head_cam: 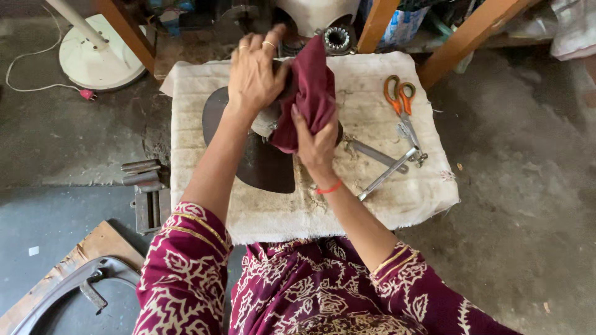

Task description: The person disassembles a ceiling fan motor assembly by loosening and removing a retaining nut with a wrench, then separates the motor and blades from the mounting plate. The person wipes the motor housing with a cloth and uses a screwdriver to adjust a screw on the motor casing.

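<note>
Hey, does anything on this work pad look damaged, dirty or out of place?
The white quilted pad is badly soiled: dark grimy smears spread around the dark fan blade under both hands. Otherwise the orange-handled scissors and metal wrenches lie loose but undamaged.

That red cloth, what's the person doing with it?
A person is working over a padded white table. The right hand clutches the dark red cloth against the middle of a dark metal fan blade lying on the pad. The left hand presses on the same spot from above. Off to the side lie orange-handled scissors and a couple of metal tools, untouched.
</note>
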